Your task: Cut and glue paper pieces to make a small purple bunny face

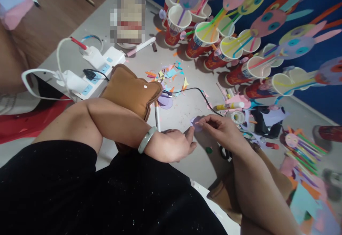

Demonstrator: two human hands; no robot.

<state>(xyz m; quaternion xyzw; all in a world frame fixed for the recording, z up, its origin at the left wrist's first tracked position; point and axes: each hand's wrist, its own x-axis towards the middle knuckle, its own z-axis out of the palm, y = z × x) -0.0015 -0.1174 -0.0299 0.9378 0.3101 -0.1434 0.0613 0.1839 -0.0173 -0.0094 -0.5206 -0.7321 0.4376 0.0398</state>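
A small light-purple paper piece lies between my two hands, just above the grey tabletop. My right hand comes in from the right, thumb and index finger pinched at the paper's edge, where a pinkish bit shows. My left hand, with a pale green bangle on its wrist, rests low over the table. Its fingers are apart, the index tip close to the paper's lower edge; whether it touches is unclear. A grey-white stick or pen lies behind the left hand. Dark scissor handles show partly under my right wrist.
Red paper cups with paper animal faces on coloured straws line the back. Paper scraps lie mid-table. A brown cushion is under my left forearm, beside a white power strip. A black cord crosses the table. Coloured straws lie right.
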